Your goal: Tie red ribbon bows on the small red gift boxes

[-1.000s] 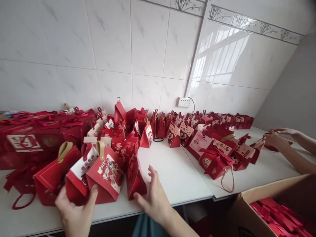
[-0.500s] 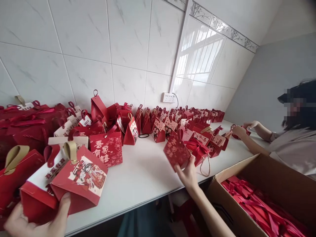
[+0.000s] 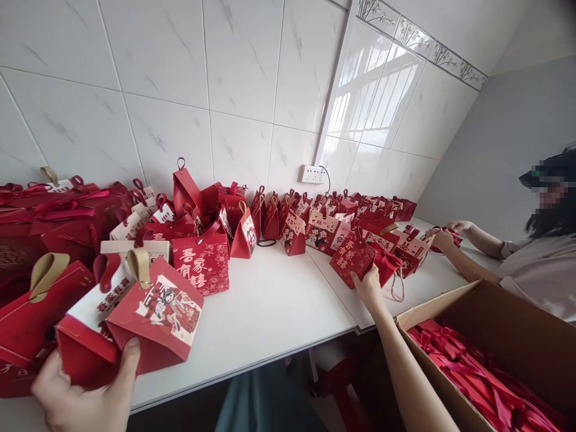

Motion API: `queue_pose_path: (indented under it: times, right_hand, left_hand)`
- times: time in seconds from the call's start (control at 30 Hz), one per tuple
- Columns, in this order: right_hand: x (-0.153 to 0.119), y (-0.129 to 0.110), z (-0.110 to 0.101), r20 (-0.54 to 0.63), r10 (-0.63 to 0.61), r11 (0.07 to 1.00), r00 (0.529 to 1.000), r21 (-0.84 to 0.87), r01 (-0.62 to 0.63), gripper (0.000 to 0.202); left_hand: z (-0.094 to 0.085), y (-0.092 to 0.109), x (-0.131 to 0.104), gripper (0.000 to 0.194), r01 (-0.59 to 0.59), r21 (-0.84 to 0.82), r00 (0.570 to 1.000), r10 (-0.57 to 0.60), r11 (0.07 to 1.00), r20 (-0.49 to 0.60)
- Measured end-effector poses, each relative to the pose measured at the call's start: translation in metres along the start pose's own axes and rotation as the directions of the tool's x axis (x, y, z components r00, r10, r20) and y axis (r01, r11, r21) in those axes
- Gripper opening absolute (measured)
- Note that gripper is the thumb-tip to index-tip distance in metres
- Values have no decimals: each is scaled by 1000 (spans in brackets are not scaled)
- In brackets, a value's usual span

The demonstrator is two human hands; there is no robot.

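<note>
In the head view my left hand (image 3: 92, 387) is closed around two gift boxes side by side at the table's near left. One is a red gift box with a printed couple and a gold loop (image 3: 168, 312); the other has a white upper panel (image 3: 110, 300) and a dark red loop. My thumb presses the printed box, while my fingers wrap the far side, partly hidden. On the right, my right hand (image 3: 369, 285) grips a red gift box with white characters (image 3: 353, 258) by its lower right side. Beside it stands a red box with a ribbon bow (image 3: 387, 264).
Many red gift boxes line the white table (image 3: 270, 300) along the tiled wall. An open carton (image 3: 432, 348) holding red ribboned items (image 3: 477, 360) stands at the near right. A co-worker's hands (image 3: 450, 234) handle a box at the far right. A socket (image 3: 314, 174) is on the wall.
My right hand has moved right and slightly away with the red box, nearer the other boxes. My left hand keeps its hold on the two boxes. The view has shifted slightly.
</note>
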State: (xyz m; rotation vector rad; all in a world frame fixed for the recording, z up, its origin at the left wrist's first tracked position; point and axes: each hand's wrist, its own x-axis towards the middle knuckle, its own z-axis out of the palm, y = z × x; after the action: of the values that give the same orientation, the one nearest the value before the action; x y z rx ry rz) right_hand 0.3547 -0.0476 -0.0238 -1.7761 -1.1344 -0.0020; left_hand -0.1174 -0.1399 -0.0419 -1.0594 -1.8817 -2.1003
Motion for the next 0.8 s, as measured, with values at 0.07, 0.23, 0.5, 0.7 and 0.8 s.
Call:
queue_pose_path:
  times: [0.07,0.23,0.5,0.7,0.8]
  right_hand:
    - [10,-2,1,21,-7,1000,1000,-27,8,58]
    - [9,-12,-3,25,58,992,998,-112,-55,87]
    - [-156,-132,38,331,-683,729,651,356,585,53]
    - [-220,-204,69,499,-692,717,521,555,422,47]
    - [-202,-181,54,537,-651,750,536,561,349,33]
  left_hand:
    - [1,4,0,103,36,1,999,-36,999,-10]
    - [3,4,-6,96,-24,6,999,24,1000,-44]
    - [-2,4,-22,66,-123,44,992,123,991,1]
    - [-13,8,-22,39,-170,6,977,168,985,135]
    - [-12,10,-22,32,-163,67,985,158,984,68]
